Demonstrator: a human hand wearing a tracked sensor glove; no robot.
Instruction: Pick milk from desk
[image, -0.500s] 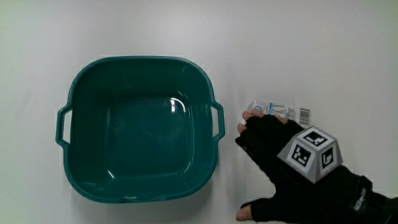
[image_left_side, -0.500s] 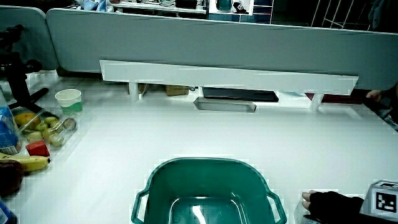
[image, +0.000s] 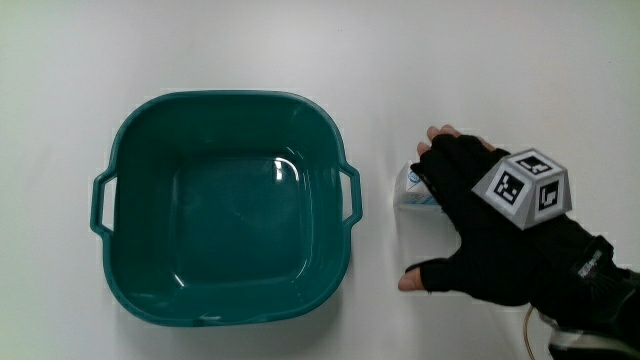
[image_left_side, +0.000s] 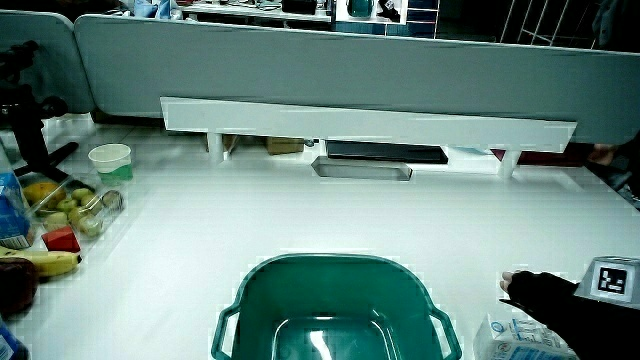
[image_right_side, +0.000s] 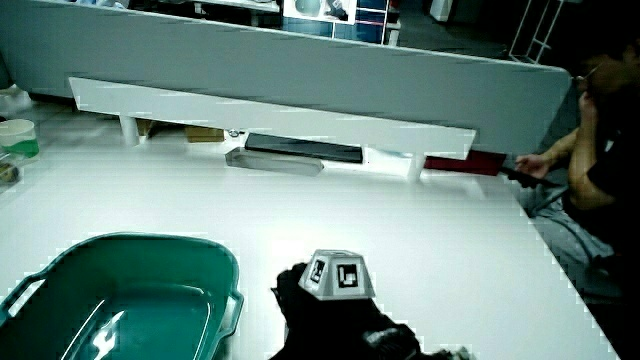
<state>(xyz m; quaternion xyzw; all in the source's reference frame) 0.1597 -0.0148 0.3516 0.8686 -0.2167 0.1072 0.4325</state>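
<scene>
Got my fingers (image: 442, 160) wrapped round the milk carton (image: 412, 189) on the bench (image: 520, 70), just beside the teal basin (image: 225, 210); next I'd lift it straight up

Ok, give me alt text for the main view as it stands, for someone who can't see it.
The hand in a black glove, a patterned cube on its back, lies over a small milk carton on a white table, with only the carton's end showing from under the fingers. A teal basin with two handles sits empty beside the carton.
</scene>
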